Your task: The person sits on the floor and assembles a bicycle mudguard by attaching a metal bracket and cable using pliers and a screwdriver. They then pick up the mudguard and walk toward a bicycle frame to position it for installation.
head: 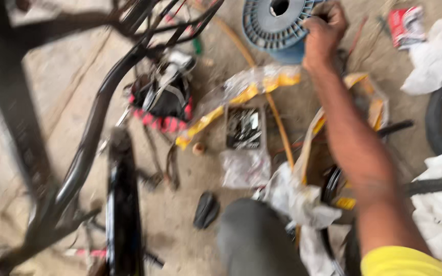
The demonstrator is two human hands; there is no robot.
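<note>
My right hand (324, 31) reaches far forward, its fingers curled on the rim of a blue-grey ribbed plastic spool (272, 23) that lies on the concrete floor. A thin wire or cord seems pinched at my fingertips, but the blur hides it. My left hand is out of view. My knee in grey trousers (254, 237) shows at the bottom centre. A black bicycle frame (90, 128) stands at the left.
A small open box of metal parts (243, 128) sits mid-floor beside yellow and clear plastic wrappers (246, 89). A black and red tool bag (163, 99) lies left of it. White rags (433, 56), a black tyre (436, 125) and a red packet (406, 25) are at the right.
</note>
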